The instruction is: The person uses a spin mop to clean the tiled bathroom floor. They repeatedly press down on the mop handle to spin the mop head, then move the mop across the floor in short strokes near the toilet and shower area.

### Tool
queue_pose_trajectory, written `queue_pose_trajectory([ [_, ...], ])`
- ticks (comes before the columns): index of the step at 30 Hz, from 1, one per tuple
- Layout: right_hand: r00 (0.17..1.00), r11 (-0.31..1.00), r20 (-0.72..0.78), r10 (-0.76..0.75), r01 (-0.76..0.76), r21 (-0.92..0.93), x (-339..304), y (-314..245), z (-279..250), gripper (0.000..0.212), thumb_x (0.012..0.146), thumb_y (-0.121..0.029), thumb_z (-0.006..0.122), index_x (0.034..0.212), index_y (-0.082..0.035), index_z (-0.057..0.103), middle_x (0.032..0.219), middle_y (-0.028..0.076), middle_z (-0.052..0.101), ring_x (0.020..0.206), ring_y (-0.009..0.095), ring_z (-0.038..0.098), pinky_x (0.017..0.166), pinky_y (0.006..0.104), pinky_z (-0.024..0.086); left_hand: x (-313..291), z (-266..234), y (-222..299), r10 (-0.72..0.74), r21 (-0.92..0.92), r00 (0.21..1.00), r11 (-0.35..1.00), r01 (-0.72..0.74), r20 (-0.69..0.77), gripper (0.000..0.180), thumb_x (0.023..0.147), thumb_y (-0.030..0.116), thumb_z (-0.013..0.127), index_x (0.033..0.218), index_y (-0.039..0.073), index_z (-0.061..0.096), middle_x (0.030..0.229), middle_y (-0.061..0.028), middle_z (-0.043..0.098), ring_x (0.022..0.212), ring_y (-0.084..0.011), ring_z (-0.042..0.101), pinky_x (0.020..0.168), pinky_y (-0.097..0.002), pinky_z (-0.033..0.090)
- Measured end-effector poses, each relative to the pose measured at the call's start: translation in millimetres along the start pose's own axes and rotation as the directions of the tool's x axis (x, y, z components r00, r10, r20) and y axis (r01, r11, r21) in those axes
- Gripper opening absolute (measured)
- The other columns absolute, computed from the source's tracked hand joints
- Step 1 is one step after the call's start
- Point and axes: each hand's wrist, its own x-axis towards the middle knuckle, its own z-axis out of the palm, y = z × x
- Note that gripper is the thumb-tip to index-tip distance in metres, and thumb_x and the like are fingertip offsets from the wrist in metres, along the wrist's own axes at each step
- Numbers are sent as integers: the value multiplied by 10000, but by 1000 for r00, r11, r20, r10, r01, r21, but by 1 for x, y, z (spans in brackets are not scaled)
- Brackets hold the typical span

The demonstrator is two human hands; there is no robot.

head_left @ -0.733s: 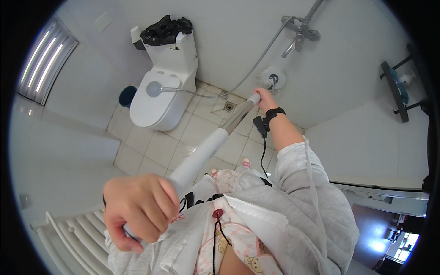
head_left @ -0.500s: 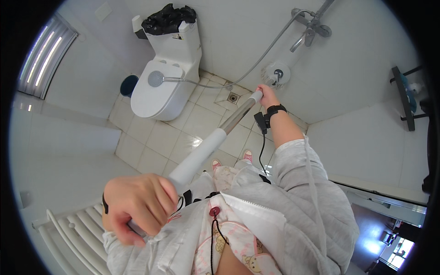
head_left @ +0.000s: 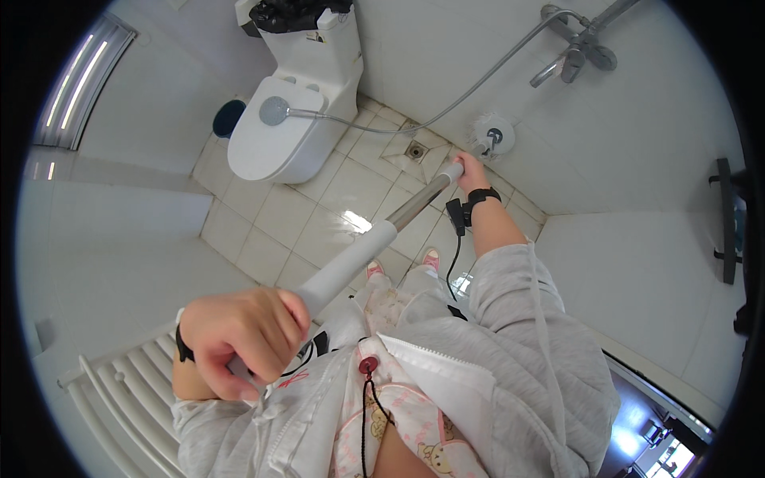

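Two-handed grip on a long-handled scrub brush here, and it runs diagonally from near the person's left side out to the base of the white wall. Left hand has its fingers wrapped round the top end of the fat white handle grip, knuckles facing up. Right hand is way further down, past the shiny metal tube, its fingers closed round the pole just behind the round brush head. That head sits low by the wall with pale bristles fanning out round it; can't really tell how hard it's pushing, if at all.

Just left of the head there's a square floor drain in the tiles, and up to the right a chrome mixer tap on the wall. Its hose loops over to a shower head lying on the closed toilet lid. Black plastic bag on top of the tank, dark bin beside the toilet. Right wrist's got a black strap with a cable hanging off it. Pink sneakers on the floor below, white tubular rack down by the left arm.
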Motion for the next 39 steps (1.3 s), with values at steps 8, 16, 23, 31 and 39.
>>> queue_pose_trajectory([
  [8,994,988,-107,7,-24,-154,15,15,-13,50,740,-4,545,705,-2,510,687,87,519,648,183,507,598,289,415,4,-25,-23,-83,-66,996,995,81,-25,327,728,233,565,498,101,373,469,4,347,448,-196,386,637,-268,318],
  [16,979,965,-157,127,-159,-211,21,41,-30,44,725,-6,565,734,-6,522,721,78,515,705,176,526,590,280,432,18,-50,-37,-28,-150,987,989,4,-158,283,715,312,591,553,97,502,553,11,492,525,-160,473,719,-303,302],
  [23,947,933,-167,274,-304,-193,29,58,-51,242,709,10,630,912,26,499,886,119,529,793,229,549,616,321,473,45,-57,-44,-7,-72,991,997,-3,-135,278,702,322,635,566,106,524,599,14,519,572,-163,499,732,-303,299],
  [31,909,892,-240,340,-393,-223,46,76,-62,308,697,16,641,963,37,486,923,141,534,810,260,555,616,338,490,59,-58,-49,-35,-79,972,997,16,-232,250,626,259,731,573,120,529,604,16,519,583,-169,504,741,-322,312],
  [39,931,924,-168,324,-350,-153,33,79,-59,247,690,-3,648,896,27,515,899,141,538,798,260,558,582,357,494,66,-67,-59,21,-73,887,995,-62,-461,247,586,178,785,570,155,539,619,37,532,624,-163,518,775,-355,338],
])
